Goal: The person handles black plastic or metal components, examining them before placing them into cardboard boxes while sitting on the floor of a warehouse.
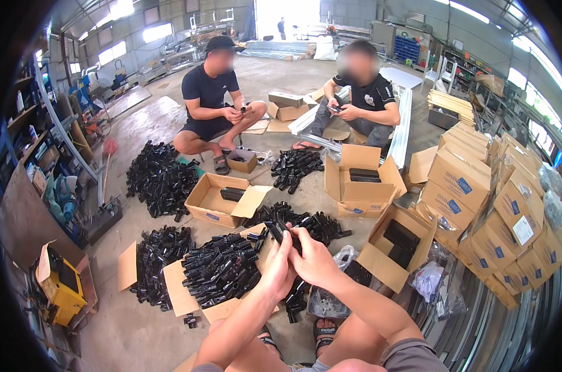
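My left hand and my right hand meet in front of me, both closed around a black elongated part. Its exact kind cannot be made out, and my fingers cover its lower end. Just left of my hands, a heap of similar black parts lies on flattened cardboard. Behind the held part, another black pile spreads over the floor. Near my right forearm, an open carton holds stacked black pieces.
Two people sit across from me, each handling a small part. Open cartons stand between us. Stacked closed cartons rise at right beside long metal profiles. A yellow machine sits at left.
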{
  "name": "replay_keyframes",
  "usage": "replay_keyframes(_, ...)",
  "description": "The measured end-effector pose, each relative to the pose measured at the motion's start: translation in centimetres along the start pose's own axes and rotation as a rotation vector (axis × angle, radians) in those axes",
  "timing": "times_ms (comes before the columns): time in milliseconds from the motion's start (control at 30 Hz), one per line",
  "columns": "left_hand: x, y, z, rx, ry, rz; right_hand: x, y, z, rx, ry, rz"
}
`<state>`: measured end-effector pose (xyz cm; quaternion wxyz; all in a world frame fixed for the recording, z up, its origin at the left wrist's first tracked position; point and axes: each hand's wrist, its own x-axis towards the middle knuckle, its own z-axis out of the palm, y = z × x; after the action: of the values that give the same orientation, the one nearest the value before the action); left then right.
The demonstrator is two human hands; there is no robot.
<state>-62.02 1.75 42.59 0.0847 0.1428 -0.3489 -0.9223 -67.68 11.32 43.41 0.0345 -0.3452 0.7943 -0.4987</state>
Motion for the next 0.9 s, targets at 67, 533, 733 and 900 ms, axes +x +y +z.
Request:
replay_keyframes(67, 1.2, -0.8, -1.7, -0.041, 0.016, 0.003, -0.1, 1.1, 1.6, -0.102, 0.063, -0.054)
replay_keyframes(533, 0.1, 0.3, -5.4, -0.117, 0.129, -0.087, -0.9, 7.7, 3.3, 0.296, -0.065, 0.216)
replay_keyframes(733, 0.7, 0.2, -5.5, 0.124, 0.159, 0.038, -0.8, 7.0, 3.5, 0.463, -0.167, 0.293)
replay_keyframes(900, 1.4, 0.0, -5.4, 0.113, 0.154, 0.035, -0.7, 7.2, 3.3, 0.511, -0.151, 0.293)
